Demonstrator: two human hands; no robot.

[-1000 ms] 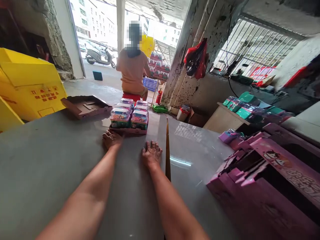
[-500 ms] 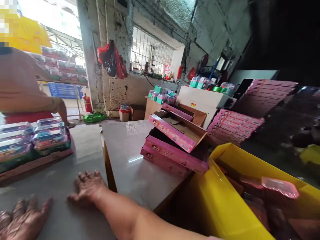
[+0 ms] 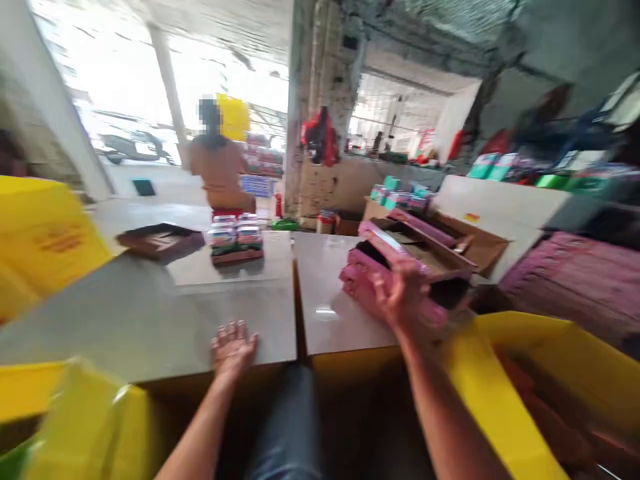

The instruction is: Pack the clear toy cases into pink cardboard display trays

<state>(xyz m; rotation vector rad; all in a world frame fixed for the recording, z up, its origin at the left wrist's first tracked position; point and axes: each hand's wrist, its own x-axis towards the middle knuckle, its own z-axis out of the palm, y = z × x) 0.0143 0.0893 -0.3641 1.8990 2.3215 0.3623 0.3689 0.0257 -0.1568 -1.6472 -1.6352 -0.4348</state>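
Right hand [image 3: 403,297] moved over to pink cardboard trays [image 3: 363,283] on right side of worktop [image 3: 190,327]; grip blurred, can't tell if clamped. Left hand [image 3: 233,352] grip apart, worktop's near edge. Trays stacked askew, brown inside.

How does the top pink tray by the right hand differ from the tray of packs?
The top tray lies askew on other trays; the pack tray sits at the table's far side. The pack tray holds packs; the top tray shows its brown inside. The right hand is at the top tray; the pack tray is beyond the left hand. Both are shallow.
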